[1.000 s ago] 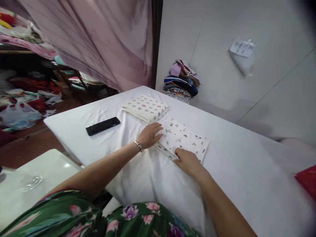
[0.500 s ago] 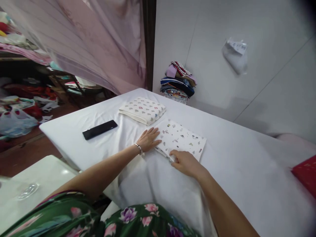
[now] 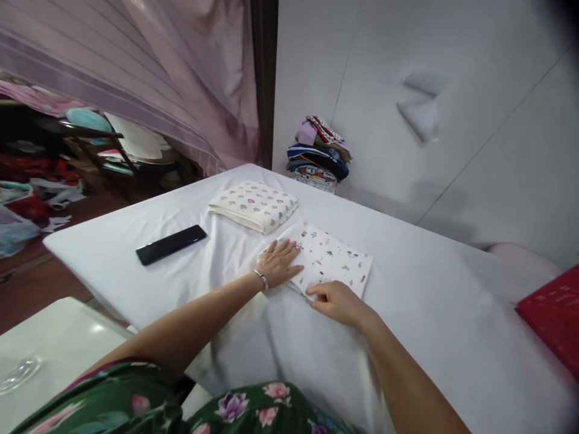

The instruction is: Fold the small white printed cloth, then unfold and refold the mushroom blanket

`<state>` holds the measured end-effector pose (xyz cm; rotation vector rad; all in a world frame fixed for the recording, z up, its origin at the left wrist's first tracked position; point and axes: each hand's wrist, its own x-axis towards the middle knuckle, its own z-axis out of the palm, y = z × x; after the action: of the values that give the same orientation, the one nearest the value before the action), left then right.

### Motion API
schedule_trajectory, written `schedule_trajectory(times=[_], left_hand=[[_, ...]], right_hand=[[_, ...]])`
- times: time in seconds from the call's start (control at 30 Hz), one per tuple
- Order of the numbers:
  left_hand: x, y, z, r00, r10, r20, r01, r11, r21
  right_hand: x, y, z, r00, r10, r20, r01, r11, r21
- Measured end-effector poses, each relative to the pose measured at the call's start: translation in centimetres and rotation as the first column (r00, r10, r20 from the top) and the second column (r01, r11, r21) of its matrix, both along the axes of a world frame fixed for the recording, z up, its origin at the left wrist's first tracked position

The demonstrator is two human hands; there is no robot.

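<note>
A folded white cloth (image 3: 335,256) printed with small plants and shapes lies on the white-covered table (image 3: 434,313). My left hand (image 3: 279,263), with a bracelet at the wrist, rests flat on the cloth's left edge, fingers spread. At the near edge, my right hand (image 3: 337,299) is closed with thumb and fingers pinching the cloth's border. Just beyond, a second folded cloth (image 3: 254,206), cream with grey, red and blue motifs, lies by itself. A black phone (image 3: 171,244) is on the table to the left of my left hand.
Folded clothes (image 3: 319,154) are stacked against the wall past the far edge. A red object (image 3: 552,316) is at the right. A pink curtain (image 3: 199,78) hangs at the back left, and a white surface (image 3: 58,355) stands at the lower left.
My left hand has slid slightly further onto the cloth's left part. The right hand stays pinched at the near edge. The camera view has shifted a little.
</note>
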<state>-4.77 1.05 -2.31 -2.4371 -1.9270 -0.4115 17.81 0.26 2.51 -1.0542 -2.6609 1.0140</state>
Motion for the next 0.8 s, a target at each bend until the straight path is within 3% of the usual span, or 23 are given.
schedule_trajectory(times=[0.13,0.2,0.3,0.37,0.47,0.57,0.7,0.8], left_hand=[[-0.1,0.0,-0.2,1.000,-0.003,0.007,0.003,1.000,0.024],[-0.1,0.1,-0.2,1.000,-0.001,0.011,0.001,0.999,0.034],[0.0,0.1,-0.4,1.000,0.005,0.013,-0.005,0.999,0.040],[0.1,0.0,-0.5,1.000,0.005,0.013,-0.005,0.999,0.045],[0.0,-0.1,-0.6,1.000,-0.004,0.017,0.003,0.998,0.057],[-0.1,0.1,-0.4,1.000,-0.018,0.025,0.017,0.999,0.041],[-0.1,1.4,1.0,0.999,-0.022,0.042,0.025,0.996,-0.091],[0.1,2.9,2.1,0.998,-0.019,0.053,0.023,0.998,-0.066]], right_hand=[[0.2,0.7,-0.6,0.997,-0.048,-0.065,0.037,0.987,-0.159],[0.0,1.2,-0.6,0.987,-0.099,-0.124,0.080,0.985,-0.152],[-0.5,1.6,-0.6,0.940,-0.239,-0.243,0.253,0.967,0.029],[-0.9,1.4,-1.0,0.940,-0.263,-0.218,0.307,0.932,0.196],[-1.4,0.3,-2.0,0.985,-0.170,0.030,0.148,0.920,0.362],[-1.9,-1.0,-2.6,0.971,-0.121,0.206,0.031,0.918,0.396],[-2.1,-1.8,-1.9,0.963,-0.109,0.246,0.013,0.932,0.362],[-2.0,-1.2,-0.8,0.966,-0.084,0.246,0.013,0.960,0.278]])
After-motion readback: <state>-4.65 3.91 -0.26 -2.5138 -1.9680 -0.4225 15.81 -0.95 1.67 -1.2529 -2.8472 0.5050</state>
